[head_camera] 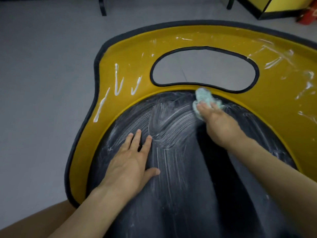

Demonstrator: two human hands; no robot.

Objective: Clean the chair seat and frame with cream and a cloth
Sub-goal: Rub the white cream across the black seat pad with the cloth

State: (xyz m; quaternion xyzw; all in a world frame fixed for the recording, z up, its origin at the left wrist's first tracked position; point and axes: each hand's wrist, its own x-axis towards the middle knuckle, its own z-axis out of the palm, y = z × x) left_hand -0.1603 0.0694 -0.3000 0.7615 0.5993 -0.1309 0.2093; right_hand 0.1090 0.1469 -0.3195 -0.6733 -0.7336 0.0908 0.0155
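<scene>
A black chair seat (180, 169) fills the lower middle of the view, streaked all over with smeared white cream. Around it curves the yellow frame (120, 66) with a black edge and an oval cut-out. Lines of unspread cream (118, 81) lie on the frame's left side, and thinner smears mark its right. My left hand (130, 162) lies flat on the seat, fingers straight and spread. My right hand (217, 124) presses a pale green cloth (204, 98) onto the far edge of the seat, just below the cut-out.
Grey floor (42, 83) surrounds the chair. Black furniture legs (103, 6) stand at the far top, with a yellow and black cabinet (267, 7) and a red object (308, 14) at the top right. My knee (34, 220) shows at the bottom left.
</scene>
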